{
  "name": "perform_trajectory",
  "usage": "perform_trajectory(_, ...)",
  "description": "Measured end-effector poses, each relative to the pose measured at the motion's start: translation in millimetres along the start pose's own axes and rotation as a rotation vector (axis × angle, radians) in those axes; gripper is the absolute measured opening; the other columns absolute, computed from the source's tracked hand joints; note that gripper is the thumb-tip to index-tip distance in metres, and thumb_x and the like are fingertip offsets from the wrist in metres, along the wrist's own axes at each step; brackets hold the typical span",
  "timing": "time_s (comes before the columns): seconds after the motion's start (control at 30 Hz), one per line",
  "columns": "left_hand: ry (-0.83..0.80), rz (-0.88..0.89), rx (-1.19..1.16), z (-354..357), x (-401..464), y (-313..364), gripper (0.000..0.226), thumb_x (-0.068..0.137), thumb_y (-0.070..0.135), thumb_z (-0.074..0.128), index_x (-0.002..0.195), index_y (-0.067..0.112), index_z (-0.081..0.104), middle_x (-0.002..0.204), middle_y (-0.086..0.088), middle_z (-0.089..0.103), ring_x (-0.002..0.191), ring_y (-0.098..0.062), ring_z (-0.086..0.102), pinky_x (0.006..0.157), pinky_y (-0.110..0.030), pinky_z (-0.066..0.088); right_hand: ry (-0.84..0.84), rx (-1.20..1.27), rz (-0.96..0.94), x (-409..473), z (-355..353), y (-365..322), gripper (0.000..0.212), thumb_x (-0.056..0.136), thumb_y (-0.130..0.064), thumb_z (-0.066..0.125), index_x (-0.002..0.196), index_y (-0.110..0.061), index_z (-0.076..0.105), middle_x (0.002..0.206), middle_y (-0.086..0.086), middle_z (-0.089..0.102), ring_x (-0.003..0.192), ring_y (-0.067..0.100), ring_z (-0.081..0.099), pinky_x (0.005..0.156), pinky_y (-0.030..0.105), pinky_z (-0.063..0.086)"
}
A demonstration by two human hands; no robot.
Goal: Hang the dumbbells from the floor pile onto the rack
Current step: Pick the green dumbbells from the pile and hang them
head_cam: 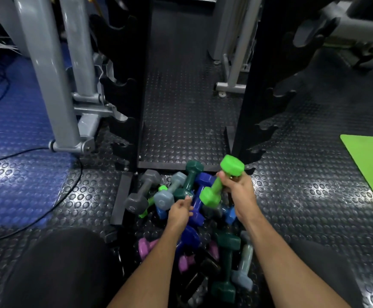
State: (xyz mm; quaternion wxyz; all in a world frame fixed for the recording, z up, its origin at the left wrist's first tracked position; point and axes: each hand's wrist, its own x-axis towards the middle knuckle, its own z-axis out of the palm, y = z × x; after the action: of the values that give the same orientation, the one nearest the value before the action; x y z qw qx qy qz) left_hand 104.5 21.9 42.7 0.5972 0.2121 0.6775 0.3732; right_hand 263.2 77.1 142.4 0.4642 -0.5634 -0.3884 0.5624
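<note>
A bright green dumbbell (221,181) sits lifted above the floor pile (192,218) at lower centre of the frame, its handle wrapped in the right hand (240,192). The left hand (180,211) hovers loosely curled, holding nothing, over a purple dumbbell (197,203). The black rack (132,85) stands empty-notched across the upper centre.

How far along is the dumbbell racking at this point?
Barely started: every visible cradle on the rack is empty. The right hand holds a bright green dumbbell lifted above the floor pile; the left hand reaches into it. Nearly all dumbbells remain.
</note>
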Motion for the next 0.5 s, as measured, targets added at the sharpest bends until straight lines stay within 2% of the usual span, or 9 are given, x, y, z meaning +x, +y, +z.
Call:
perform_trajectory(0.07, 0.0, -0.038, -0.09, -2, -1, 10, 0.038, 0.104, 0.045, 0.049, 0.108, 0.01, 0.064, 0.096, -0.008, 0.07, 0.075, -0.016, 0.064, 0.06, -0.027, 0.048, -0.042, -0.076, -0.027, -5, 0, -4, 0.031, 0.085, -0.003, 0.08, 0.113, -0.011, 0.069, 0.095, -0.001, 0.077, 0.083, 0.009, 0.07, 0.073, 0.021, 0.056)
perform_trajectory(0.17, -0.081, -0.087, -0.14, 4, -5, 26, 0.043, 0.105, 0.048, 0.047, 0.117, 0.01, 0.065, 0.11, -0.009, 0.074, 0.095, -0.024, 0.072, 0.082, -0.041, 0.059, -0.069, -0.152, -0.004, -10, 7, 4, 0.039, 0.079, 0.007, 0.081, 0.112, -0.011, 0.069, 0.093, 0.0, 0.078, 0.08, 0.004, 0.071, 0.07, 0.017, 0.055)
perform_trajectory(0.27, -0.165, -0.109, -0.194, 9, -10, 33, 0.04, 0.105, 0.044, 0.05, 0.116, 0.01, 0.068, 0.107, -0.009, 0.077, 0.094, -0.026, 0.075, 0.08, -0.044, 0.062, -0.054, -0.161, 0.003, -13, 13, 14, 0.04, 0.077, 0.006, 0.083, 0.112, -0.008, 0.07, 0.1, 0.01, 0.077, 0.083, 0.011, 0.07, 0.073, 0.022, 0.057)
perform_trajectory(0.33, -0.17, -0.133, -0.237, 8, -11, 37, 0.036, 0.103, 0.038, 0.056, 0.117, 0.007, 0.068, 0.104, -0.01, 0.078, 0.092, -0.03, 0.076, 0.079, -0.044, 0.063, -0.041, -0.129, 0.008, -12, 15, 14, 0.04, 0.077, 0.004, 0.084, 0.112, -0.009, 0.071, 0.1, 0.009, 0.078, 0.085, 0.013, 0.07, 0.076, 0.026, 0.058)
perform_trajectory(0.4, -0.165, -0.153, -0.267, 7, -12, 40, 0.03, 0.103, 0.029, 0.059, 0.116, 0.004, 0.069, 0.099, -0.012, 0.078, 0.092, -0.032, 0.074, 0.086, -0.048, 0.061, -0.044, -0.085, 0.027, -10, 17, 12, 0.037, 0.078, 0.004, 0.083, 0.111, -0.009, 0.072, 0.096, 0.004, 0.078, 0.085, 0.013, 0.07, 0.079, 0.029, 0.059)
perform_trajectory(0.5, -0.135, -0.14, -0.273, 8, -12, 46, 0.01, 0.1, 0.013, 0.062, 0.1, 0.006, 0.069, 0.09, -0.013, 0.077, 0.087, -0.032, 0.071, 0.092, -0.051, 0.058, -0.098, -0.047, 0.047, -8, 18, 6, 0.036, 0.08, 0.005, 0.081, 0.112, -0.007, 0.071, 0.096, 0.006, 0.078, 0.087, 0.017, 0.071, 0.084, 0.034, 0.059)
